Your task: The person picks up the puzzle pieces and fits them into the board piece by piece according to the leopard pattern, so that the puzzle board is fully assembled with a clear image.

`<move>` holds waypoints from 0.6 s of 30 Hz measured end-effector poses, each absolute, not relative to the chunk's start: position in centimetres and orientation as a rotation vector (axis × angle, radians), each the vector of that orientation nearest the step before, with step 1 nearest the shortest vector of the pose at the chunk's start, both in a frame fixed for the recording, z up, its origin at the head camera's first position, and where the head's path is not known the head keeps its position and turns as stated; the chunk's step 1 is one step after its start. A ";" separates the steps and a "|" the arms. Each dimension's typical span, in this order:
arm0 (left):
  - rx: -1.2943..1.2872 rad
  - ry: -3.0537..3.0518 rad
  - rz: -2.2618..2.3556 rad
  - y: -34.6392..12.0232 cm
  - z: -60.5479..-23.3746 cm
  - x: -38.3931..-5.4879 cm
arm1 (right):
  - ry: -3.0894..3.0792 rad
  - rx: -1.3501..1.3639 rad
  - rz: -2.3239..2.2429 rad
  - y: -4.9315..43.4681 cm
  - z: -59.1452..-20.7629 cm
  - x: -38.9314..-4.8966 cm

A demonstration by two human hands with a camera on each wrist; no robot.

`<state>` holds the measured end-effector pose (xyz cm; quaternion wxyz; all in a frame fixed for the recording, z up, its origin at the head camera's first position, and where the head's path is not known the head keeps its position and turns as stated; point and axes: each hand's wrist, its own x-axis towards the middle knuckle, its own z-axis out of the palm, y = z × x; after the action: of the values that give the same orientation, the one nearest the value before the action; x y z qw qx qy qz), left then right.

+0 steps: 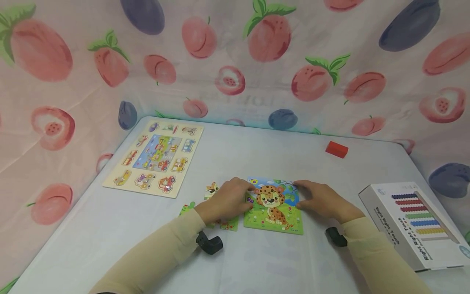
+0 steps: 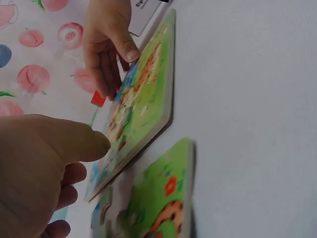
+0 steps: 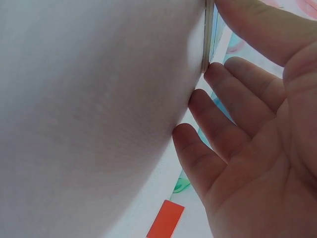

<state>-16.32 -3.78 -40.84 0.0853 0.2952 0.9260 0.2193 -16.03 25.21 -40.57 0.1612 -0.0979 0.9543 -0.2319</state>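
A square leopard puzzle (image 1: 273, 206), with a spotted cub on green grass under blue sky, lies flat on the table. My left hand (image 1: 230, 200) is at its left edge. In the left wrist view, that thumb (image 2: 91, 144) reaches over the puzzle's surface and the other fingers are bent beneath the palm. On the opposite side, my right hand (image 1: 323, 200) has its index finger by the top right corner and its thumb by the right edge. The right fingers (image 3: 213, 119) are extended, their tips low by the tabletop. Loose puzzle pieces (image 1: 229, 224) lie left of the puzzle, partly hidden by my left hand.
A wooden vehicle puzzle board (image 1: 187, 163) lies at the back left. Toward the back right sits a red block (image 1: 336, 149). A white box (image 1: 391, 228) with coloured rows pictured on it stands at the right. Fruit-print cloth (image 1: 264, 85) hangs behind the table.
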 end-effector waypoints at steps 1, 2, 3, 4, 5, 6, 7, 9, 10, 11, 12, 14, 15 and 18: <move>0.872 2.761 0.661 -4.0 -40.7 -16.4 | 2.724 -0.284 -0.662 25.2 -40.6 -16.0; 0.863 2.759 0.666 -4.3 -40.6 -16.4 | 2.725 -0.288 -0.660 25.2 -40.6 -16.0; 0.852 2.757 0.676 -4.5 -40.5 -16.4 | 2.726 -0.293 -0.660 25.3 -40.6 -16.0; 0.844 2.759 0.685 -4.8 -40.5 -16.5 | 2.726 -0.299 -0.660 25.3 -40.5 -16.0; 0.829 2.763 0.688 -5.2 -40.5 -16.5 | 2.726 -0.302 -0.660 25.3 -40.5 -16.0; 0.815 2.767 0.691 -5.5 -40.5 -16.5 | 2.727 -0.305 -0.661 25.3 -40.5 -16.0; 0.803 2.772 0.692 -5.9 -40.6 -16.6 | 2.727 -0.307 -0.661 25.3 -40.5 -16.0; 0.779 2.781 0.698 -6.6 -40.6 -16.6 | 2.726 -0.308 -0.662 25.2 -40.4 -16.0; 0.762 2.788 0.697 -7.0 -40.7 -16.6 | 2.726 -0.306 -0.662 25.2 -40.4 -16.0; 0.745 2.796 0.689 -7.4 -40.7 -16.6 | 2.724 -0.304 -0.662 25.2 -40.4 -16.0; 0.737 2.800 0.697 -7.8 -40.7 -16.6 | 2.723 -0.301 -0.662 25.2 -40.4 -16.0; 0.717 2.808 0.712 -8.4 -40.4 -16.5 | 2.721 -0.292 -0.660 25.1 -40.4 -16.0; 0.703 2.808 0.715 -8.8 -40.3 -16.4 | 2.720 -0.289 -0.659 25.1 -40.4 -16.0; 0.667 2.797 0.753 -9.6 -40.0 -16.4 | 2.719 -0.286 -0.661 25.1 -40.4 -16.0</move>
<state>-16.38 -9.64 -40.04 0.0845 0.2234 0.9377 0.2523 -15.96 25.14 -40.45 0.1637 -0.1003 0.9536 -0.2318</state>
